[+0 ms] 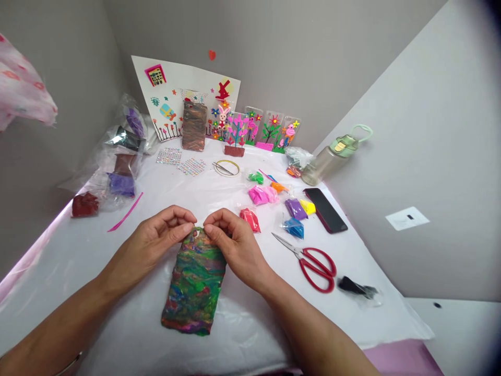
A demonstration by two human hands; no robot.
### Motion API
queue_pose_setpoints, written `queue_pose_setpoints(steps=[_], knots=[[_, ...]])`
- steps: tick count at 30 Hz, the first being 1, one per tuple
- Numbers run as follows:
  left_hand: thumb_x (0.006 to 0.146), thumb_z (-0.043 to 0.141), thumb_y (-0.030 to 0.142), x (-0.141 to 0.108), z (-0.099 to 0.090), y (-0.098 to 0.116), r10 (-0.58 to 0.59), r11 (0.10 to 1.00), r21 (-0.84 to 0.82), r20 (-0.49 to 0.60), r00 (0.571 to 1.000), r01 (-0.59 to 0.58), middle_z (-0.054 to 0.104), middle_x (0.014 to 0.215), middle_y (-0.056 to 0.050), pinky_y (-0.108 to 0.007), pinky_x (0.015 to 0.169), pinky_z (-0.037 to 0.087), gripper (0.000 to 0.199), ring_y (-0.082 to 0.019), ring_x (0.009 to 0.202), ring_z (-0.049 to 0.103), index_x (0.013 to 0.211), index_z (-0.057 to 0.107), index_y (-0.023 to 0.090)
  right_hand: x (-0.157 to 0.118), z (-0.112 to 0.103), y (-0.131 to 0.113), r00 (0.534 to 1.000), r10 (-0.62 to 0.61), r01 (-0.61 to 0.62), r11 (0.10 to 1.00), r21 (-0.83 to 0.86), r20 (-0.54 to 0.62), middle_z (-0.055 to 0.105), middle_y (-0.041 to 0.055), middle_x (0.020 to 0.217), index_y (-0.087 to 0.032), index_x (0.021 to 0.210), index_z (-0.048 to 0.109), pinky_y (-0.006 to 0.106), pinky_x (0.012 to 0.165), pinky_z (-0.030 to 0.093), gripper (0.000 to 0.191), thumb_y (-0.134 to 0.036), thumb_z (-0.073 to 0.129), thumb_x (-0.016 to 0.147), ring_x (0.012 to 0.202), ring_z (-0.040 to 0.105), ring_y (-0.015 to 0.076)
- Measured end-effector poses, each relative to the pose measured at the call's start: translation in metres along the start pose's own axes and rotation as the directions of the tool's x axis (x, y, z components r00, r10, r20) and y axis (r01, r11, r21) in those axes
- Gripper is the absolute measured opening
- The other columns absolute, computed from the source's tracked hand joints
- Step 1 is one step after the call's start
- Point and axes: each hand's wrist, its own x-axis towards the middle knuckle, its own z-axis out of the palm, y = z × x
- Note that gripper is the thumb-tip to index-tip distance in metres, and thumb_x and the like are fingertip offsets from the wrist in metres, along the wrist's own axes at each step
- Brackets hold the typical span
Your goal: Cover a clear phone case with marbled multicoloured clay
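Note:
A phone case (pixel 194 284) covered in marbled green, red, blue and brown clay lies on the white-covered table in front of me. Near its top left corner is a small hole. My left hand (pixel 166 232) pinches the top edge at the left corner between thumb and fingers. At the right corner, my right hand (pixel 230 243) grips the same edge, its thumb on the face of the case. The two hands' fingertips are close together. Where the fingers curl behind the edge, their tips are hidden.
Red-handled scissors (pixel 319 266) and a black phone (pixel 325 210) lie to the right. Bagged clay (pixel 264 195) in several colours sits beyond my right hand; more bags (pixel 122 183) are at left. A brown case (pixel 194 126) and decorated clear cases stand behind, near a bottle (pixel 326 159).

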Motion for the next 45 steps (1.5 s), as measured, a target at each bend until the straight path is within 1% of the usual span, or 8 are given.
queue_pose_setpoints(steps=[6,14,21,25,28,36,41,45], knots=[[0.093,0.064,0.04,-0.001,0.005,0.0,0.008,0.992,-0.129,0.064,0.998,0.0,0.064,0.091,0.005,-0.019,0.081,0.045,0.012,-0.013,0.091,0.058,0.1,0.064,0.03,0.0,0.003,0.001,0.999,0.039,-0.038,0.998,0.058,-0.005,0.057,-0.003,0.072,-0.017,0.087,0.059,0.023,0.059,0.038,0.016,-0.031,0.068,0.086,0.065,0.05,0.0114],[0.09,0.067,0.039,0.001,0.007,0.002,-0.169,0.899,-0.387,0.126,0.978,0.205,0.064,0.09,0.003,-0.021,0.072,0.048,0.017,-0.013,0.083,0.059,0.101,0.065,0.026,0.001,0.002,-0.002,0.999,0.034,-0.034,0.996,0.083,-0.006,0.054,-0.0038,0.069,-0.017,0.087,0.06,0.023,0.057,0.036,0.007,-0.023,0.063,0.087,0.063,0.047,0.0108],[0.087,0.066,0.04,-0.004,0.014,0.0,0.021,0.999,0.048,-0.059,0.998,-0.018,0.066,0.097,0.002,-0.027,0.081,0.049,0.019,-0.02,0.095,0.063,0.101,0.061,0.028,0.0,0.003,0.001,1.0,0.013,-0.013,1.0,-0.002,-0.005,0.051,-0.0044,0.068,-0.017,0.085,0.058,0.023,0.054,0.034,0.006,-0.021,0.059,0.089,0.062,0.045,0.0106],[0.087,0.06,0.035,-0.007,0.02,0.005,0.134,0.923,0.378,-0.161,0.978,-0.064,0.069,0.098,0.0,-0.034,0.087,0.047,0.012,-0.025,0.099,0.065,0.095,0.061,0.027,-0.001,0.006,0.005,1.0,-0.006,0.005,0.997,-0.081,-0.013,0.054,-0.0042,0.072,-0.018,0.088,0.058,0.023,0.058,0.038,0.004,-0.02,0.056,0.091,0.065,0.05,0.0107],[0.086,0.059,0.033,-0.007,0.02,0.009,0.2,0.869,0.486,-0.184,0.962,-0.087,0.07,0.094,0.001,-0.033,0.083,0.047,0.01,-0.024,0.094,0.067,0.094,0.062,0.027,-0.002,0.007,0.007,1.0,-0.01,0.007,0.992,-0.122,-0.022,0.055,-0.0046,0.072,-0.019,0.088,0.058,0.023,0.059,0.039,0.004,-0.02,0.056,0.091,0.065,0.051,0.0105],[0.088,0.067,0.043,-0.004,0.008,0.006,0.022,0.992,0.123,-0.062,0.998,-0.014,0.068,0.085,0.004,-0.025,0.073,0.048,0.016,-0.017,0.082,0.064,0.092,0.065,0.028,-0.002,0.006,0.003,1.0,0.011,-0.011,0.999,-0.031,-0.002,0.051,-0.0049,0.068,-0.018,0.086,0.058,0.023,0.055,0.035,0.005,-0.021,0.058,0.09,0.062,0.046,0.0103],[0.09,0.066,0.045,-0.001,0.002,0.003,-0.06,0.984,-0.166,0.011,0.998,0.061,0.066,0.084,0.003,-0.022,0.073,0.049,0.02,-0.015,0.082,0.061,0.1,0.066,0.027,-0.001,0.005,0.0,0.999,0.031,-0.031,0.999,0.045,-0.008,0.048,-0.0054,0.066,-0.018,0.085,0.057,0.023,0.053,0.033,0.007,-0.023,0.059,0.09,0.06,0.043,0.0102],[0.088,0.07,0.04,0.001,0.001,0.001,-0.086,0.964,-0.248,0.035,0.996,0.092,0.068,0.086,0.002,-0.021,0.073,0.049,0.019,-0.015,0.084,0.062,0.103,0.066,0.028,-0.001,0.004,0.0,1.0,0.03,-0.029,0.999,0.044,-0.008,0.048,-0.0051,0.066,-0.018,0.086,0.058,0.024,0.054,0.033,0.01,-0.026,0.059,0.09,0.06,0.043,0.0106]])
